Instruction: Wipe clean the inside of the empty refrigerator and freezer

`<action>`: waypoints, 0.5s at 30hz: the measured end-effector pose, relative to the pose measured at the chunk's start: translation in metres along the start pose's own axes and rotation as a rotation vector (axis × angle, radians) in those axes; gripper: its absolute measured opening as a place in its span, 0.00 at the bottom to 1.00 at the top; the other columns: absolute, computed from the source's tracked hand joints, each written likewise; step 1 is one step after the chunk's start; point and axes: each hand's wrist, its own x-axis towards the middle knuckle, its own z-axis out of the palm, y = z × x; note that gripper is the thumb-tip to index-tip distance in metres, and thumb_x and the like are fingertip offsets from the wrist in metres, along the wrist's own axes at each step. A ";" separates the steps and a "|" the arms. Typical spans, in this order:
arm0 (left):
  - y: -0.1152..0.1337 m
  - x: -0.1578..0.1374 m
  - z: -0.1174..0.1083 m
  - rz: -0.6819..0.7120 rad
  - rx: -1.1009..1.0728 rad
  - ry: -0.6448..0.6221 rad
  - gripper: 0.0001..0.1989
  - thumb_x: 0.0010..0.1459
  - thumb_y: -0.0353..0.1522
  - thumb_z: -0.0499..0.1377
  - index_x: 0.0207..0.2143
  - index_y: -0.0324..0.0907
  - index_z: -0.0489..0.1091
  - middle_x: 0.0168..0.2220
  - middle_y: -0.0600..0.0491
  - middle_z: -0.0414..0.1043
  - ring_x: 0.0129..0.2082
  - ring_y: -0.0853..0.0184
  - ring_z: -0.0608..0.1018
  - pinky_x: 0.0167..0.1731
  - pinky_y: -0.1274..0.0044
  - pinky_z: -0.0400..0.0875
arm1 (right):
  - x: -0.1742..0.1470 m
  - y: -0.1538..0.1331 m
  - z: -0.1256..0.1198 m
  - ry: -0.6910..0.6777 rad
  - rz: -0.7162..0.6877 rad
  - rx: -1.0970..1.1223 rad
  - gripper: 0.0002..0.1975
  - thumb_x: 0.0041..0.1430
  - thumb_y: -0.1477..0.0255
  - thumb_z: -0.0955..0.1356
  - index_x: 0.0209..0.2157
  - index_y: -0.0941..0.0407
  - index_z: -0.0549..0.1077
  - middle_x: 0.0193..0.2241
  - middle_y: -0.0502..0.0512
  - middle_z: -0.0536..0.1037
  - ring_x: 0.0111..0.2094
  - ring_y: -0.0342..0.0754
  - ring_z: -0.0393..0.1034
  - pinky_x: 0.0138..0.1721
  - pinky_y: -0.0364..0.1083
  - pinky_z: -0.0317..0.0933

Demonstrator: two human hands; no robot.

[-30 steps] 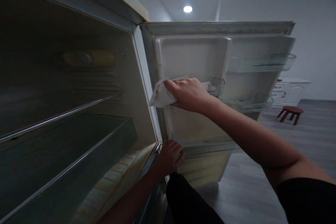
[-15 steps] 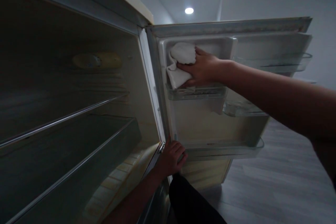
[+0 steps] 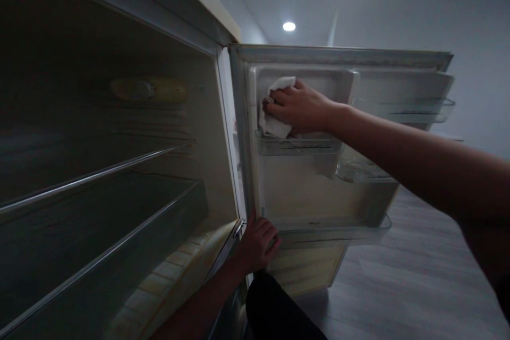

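My right hand [image 3: 297,109] holds a white cloth [image 3: 277,126], bunched under its fingers. It presses the cloth against the inner wall of the opened refrigerator door [image 3: 311,188], in the upper hinge-side corner above a clear door shelf [image 3: 300,147]. Lower down, my left hand [image 3: 258,241] rests at the door's hinge-side edge with its fingers curled round it; their tips are partly hidden. A small metal hinge piece [image 3: 239,228] shows just left of that hand.
On the left is the dark refrigerator interior, with a glass shelf [image 3: 99,174], a drawer front [image 3: 119,255] and a yellowed lamp cover [image 3: 149,89]. More clear door shelves [image 3: 364,174] stick out at right. A dark-clothed leg [image 3: 279,311] is below; grey floor [image 3: 382,276] lies beyond.
My right hand has moved slightly down with the cloth, which is more crumpled and more covered by the fingers. My left hand stays at the door edge. The view has shifted a little.
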 end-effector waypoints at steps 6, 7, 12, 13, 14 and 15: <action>0.000 0.000 -0.003 -0.020 -0.017 -0.029 0.02 0.65 0.32 0.57 0.37 0.44 0.68 0.36 0.53 0.74 0.43 0.61 0.75 0.65 0.53 0.54 | 0.014 0.001 0.009 -0.029 -0.083 -0.009 0.39 0.63 0.60 0.68 0.69 0.58 0.53 0.64 0.66 0.65 0.65 0.71 0.57 0.64 0.72 0.48; -0.001 0.000 -0.004 -0.026 -0.022 -0.031 0.02 0.64 0.32 0.58 0.37 0.44 0.68 0.36 0.53 0.74 0.43 0.61 0.75 0.64 0.53 0.54 | 0.007 0.005 0.011 -0.049 -0.084 0.005 0.39 0.62 0.61 0.69 0.70 0.58 0.54 0.64 0.65 0.65 0.66 0.71 0.56 0.65 0.73 0.44; -0.001 0.000 -0.004 -0.035 -0.028 -0.013 0.02 0.63 0.32 0.58 0.37 0.44 0.68 0.36 0.53 0.74 0.43 0.62 0.75 0.66 0.52 0.53 | -0.034 0.028 0.022 -0.242 0.084 0.083 0.41 0.51 0.66 0.77 0.65 0.58 0.65 0.70 0.67 0.57 0.71 0.74 0.44 0.70 0.69 0.35; 0.000 0.000 -0.004 -0.032 -0.026 -0.014 0.02 0.64 0.32 0.58 0.37 0.44 0.68 0.36 0.53 0.74 0.43 0.62 0.75 0.66 0.52 0.52 | -0.039 0.030 0.022 -0.252 0.140 0.110 0.42 0.49 0.67 0.78 0.65 0.57 0.66 0.70 0.67 0.56 0.71 0.74 0.43 0.70 0.69 0.36; 0.000 0.000 -0.004 -0.030 -0.025 -0.018 0.02 0.64 0.32 0.58 0.37 0.44 0.68 0.36 0.53 0.74 0.43 0.62 0.75 0.66 0.52 0.52 | -0.043 0.031 0.022 -0.250 0.190 0.137 0.42 0.49 0.68 0.78 0.65 0.57 0.66 0.70 0.67 0.57 0.71 0.74 0.44 0.69 0.69 0.38; 0.000 0.000 -0.004 -0.030 -0.023 -0.022 0.01 0.64 0.32 0.58 0.37 0.44 0.68 0.36 0.53 0.74 0.43 0.62 0.75 0.67 0.52 0.51 | -0.046 0.031 0.020 -0.246 0.228 0.159 0.42 0.49 0.68 0.78 0.65 0.56 0.66 0.70 0.67 0.57 0.71 0.73 0.45 0.69 0.69 0.40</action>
